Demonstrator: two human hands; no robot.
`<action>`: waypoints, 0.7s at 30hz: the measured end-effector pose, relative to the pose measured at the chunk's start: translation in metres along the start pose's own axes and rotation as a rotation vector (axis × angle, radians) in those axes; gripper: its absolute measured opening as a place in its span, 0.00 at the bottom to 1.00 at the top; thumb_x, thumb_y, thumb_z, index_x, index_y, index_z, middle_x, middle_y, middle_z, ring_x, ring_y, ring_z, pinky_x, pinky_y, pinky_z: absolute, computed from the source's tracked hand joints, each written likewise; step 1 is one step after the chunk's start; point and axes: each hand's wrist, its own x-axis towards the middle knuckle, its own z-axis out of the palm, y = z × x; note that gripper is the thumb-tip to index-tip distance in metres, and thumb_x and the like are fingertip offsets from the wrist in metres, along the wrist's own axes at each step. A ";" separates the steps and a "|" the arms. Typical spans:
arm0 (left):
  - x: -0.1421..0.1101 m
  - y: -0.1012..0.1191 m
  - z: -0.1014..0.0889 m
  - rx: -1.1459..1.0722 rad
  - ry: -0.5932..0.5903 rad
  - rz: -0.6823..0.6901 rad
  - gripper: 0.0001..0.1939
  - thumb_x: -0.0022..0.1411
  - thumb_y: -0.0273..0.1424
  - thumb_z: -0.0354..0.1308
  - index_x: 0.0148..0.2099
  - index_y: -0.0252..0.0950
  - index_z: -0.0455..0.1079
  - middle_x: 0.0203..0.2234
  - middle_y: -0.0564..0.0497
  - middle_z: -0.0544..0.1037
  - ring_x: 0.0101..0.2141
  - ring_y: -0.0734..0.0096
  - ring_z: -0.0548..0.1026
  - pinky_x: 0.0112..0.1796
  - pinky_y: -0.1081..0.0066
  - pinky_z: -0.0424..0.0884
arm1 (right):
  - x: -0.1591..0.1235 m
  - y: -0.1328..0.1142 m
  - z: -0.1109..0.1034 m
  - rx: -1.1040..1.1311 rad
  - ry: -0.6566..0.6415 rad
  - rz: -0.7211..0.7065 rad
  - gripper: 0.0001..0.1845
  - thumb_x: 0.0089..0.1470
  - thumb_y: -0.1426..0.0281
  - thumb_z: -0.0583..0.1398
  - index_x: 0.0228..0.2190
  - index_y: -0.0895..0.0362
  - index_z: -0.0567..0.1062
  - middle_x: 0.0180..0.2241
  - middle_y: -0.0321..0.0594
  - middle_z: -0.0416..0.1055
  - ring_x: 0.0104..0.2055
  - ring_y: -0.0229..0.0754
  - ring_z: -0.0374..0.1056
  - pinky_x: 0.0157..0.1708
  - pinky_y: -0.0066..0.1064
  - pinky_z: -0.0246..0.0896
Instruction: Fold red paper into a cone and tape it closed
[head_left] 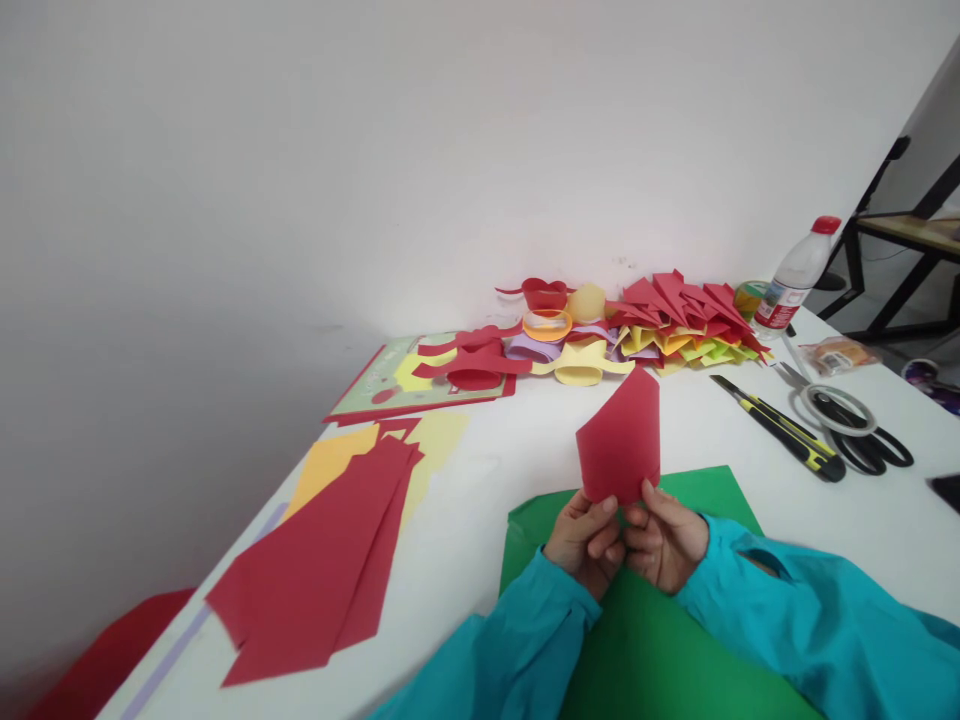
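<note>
Upright between my two hands is a piece of red paper [621, 440], curved round with a slanted top edge. My left hand [589, 540] pinches its lower left part, thumb in front. At the lower right, my right hand [667, 535] grips the same paper between thumb and fingers. Both hands are above a green sheet [660, 660] on the white table. Part of that sheet is hidden by my teal sleeves.
Left lie cut red sheets [322, 560] over yellow ones. Along the wall sit curled paper shapes [480, 365] and a pile of folded red papers [679, 300]. A utility knife [784, 430], a tape roll [838, 410], scissors [874, 450] and a bottle [795, 280] are right.
</note>
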 end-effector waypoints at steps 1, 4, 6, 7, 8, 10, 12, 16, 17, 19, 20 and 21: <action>-0.001 0.001 0.001 -0.013 0.002 0.002 0.17 0.40 0.27 0.70 0.32 0.33 0.68 0.19 0.58 0.73 0.11 0.93 0.54 0.13 0.85 0.59 | 0.000 -0.001 0.001 0.013 0.016 0.000 0.22 0.31 0.59 0.71 0.20 0.60 0.68 0.16 0.25 0.66 0.13 0.23 0.50 0.13 0.19 0.45; -0.003 0.001 0.003 -0.022 0.001 -0.006 0.17 0.41 0.28 0.71 0.33 0.33 0.69 0.23 0.57 0.75 0.11 0.93 0.55 0.14 0.85 0.61 | -0.001 -0.001 0.003 0.022 0.062 -0.018 0.22 0.29 0.61 0.72 0.20 0.60 0.68 0.16 0.25 0.66 0.12 0.23 0.50 0.12 0.19 0.45; -0.002 0.000 0.003 -0.016 0.001 -0.015 0.17 0.41 0.29 0.70 0.34 0.33 0.69 0.24 0.56 0.76 0.11 0.93 0.55 0.13 0.85 0.61 | -0.001 0.000 0.003 0.007 0.068 -0.030 0.22 0.29 0.61 0.72 0.20 0.60 0.68 0.16 0.26 0.66 0.12 0.24 0.50 0.12 0.19 0.45; -0.002 0.000 0.002 -0.014 -0.003 -0.017 0.17 0.41 0.29 0.70 0.34 0.33 0.69 0.23 0.56 0.76 0.10 0.93 0.55 0.13 0.85 0.60 | 0.000 0.001 0.003 -0.001 0.064 -0.034 0.22 0.29 0.61 0.72 0.20 0.60 0.68 0.16 0.26 0.66 0.12 0.24 0.50 0.12 0.18 0.45; -0.001 -0.001 0.001 -0.009 -0.013 -0.020 0.17 0.42 0.30 0.70 0.34 0.33 0.69 0.22 0.56 0.76 0.10 0.93 0.55 0.12 0.85 0.60 | 0.000 0.001 0.003 -0.008 0.059 -0.039 0.22 0.29 0.61 0.72 0.20 0.60 0.68 0.16 0.26 0.66 0.12 0.24 0.51 0.11 0.18 0.44; 0.000 -0.002 0.000 0.009 -0.049 -0.025 0.16 0.42 0.31 0.70 0.33 0.33 0.69 0.19 0.55 0.75 0.09 0.93 0.54 0.12 0.86 0.58 | 0.000 0.003 0.002 -0.024 0.043 -0.048 0.22 0.29 0.61 0.72 0.20 0.60 0.68 0.15 0.26 0.65 0.12 0.24 0.51 0.11 0.18 0.44; 0.001 -0.002 -0.001 0.031 -0.089 -0.034 0.16 0.42 0.32 0.70 0.33 0.33 0.70 0.16 0.54 0.75 0.08 0.93 0.52 0.11 0.86 0.57 | 0.000 0.004 0.001 -0.043 0.025 -0.054 0.23 0.29 0.60 0.72 0.19 0.60 0.67 0.15 0.26 0.64 0.12 0.24 0.50 0.11 0.18 0.43; 0.000 0.000 0.001 0.010 -0.059 -0.040 0.17 0.39 0.31 0.72 0.32 0.32 0.70 0.19 0.53 0.77 0.07 0.93 0.51 0.10 0.86 0.57 | -0.001 0.003 0.002 -0.045 0.026 -0.040 0.24 0.29 0.59 0.72 0.19 0.59 0.67 0.15 0.25 0.64 0.12 0.24 0.50 0.12 0.18 0.43; 0.000 0.001 0.002 -0.010 -0.031 -0.040 0.18 0.38 0.30 0.72 0.32 0.32 0.70 0.21 0.53 0.78 0.07 0.94 0.52 0.10 0.86 0.58 | -0.001 0.002 0.002 -0.037 0.033 -0.027 0.24 0.28 0.59 0.72 0.20 0.59 0.67 0.15 0.25 0.64 0.12 0.24 0.50 0.12 0.18 0.44; -0.001 0.003 0.005 -0.047 0.020 -0.038 0.19 0.36 0.29 0.73 0.32 0.32 0.70 0.28 0.53 0.80 0.08 0.95 0.52 0.10 0.86 0.59 | -0.001 0.000 0.004 -0.016 0.046 -0.009 0.25 0.28 0.58 0.72 0.22 0.59 0.67 0.15 0.24 0.64 0.12 0.23 0.50 0.12 0.18 0.44; -0.001 0.003 0.006 -0.061 0.036 -0.034 0.19 0.36 0.28 0.73 0.32 0.33 0.70 0.30 0.53 0.80 0.08 0.95 0.52 0.10 0.85 0.59 | -0.001 -0.001 0.004 -0.009 0.051 -0.006 0.25 0.27 0.59 0.72 0.22 0.59 0.67 0.15 0.24 0.64 0.12 0.23 0.50 0.12 0.18 0.44; -0.002 0.003 0.007 -0.067 0.043 -0.028 0.19 0.35 0.28 0.73 0.32 0.33 0.70 0.30 0.54 0.80 0.08 0.95 0.53 0.10 0.85 0.60 | -0.001 -0.001 0.005 -0.006 0.056 -0.009 0.25 0.26 0.59 0.72 0.22 0.59 0.67 0.15 0.23 0.63 0.12 0.23 0.50 0.12 0.18 0.44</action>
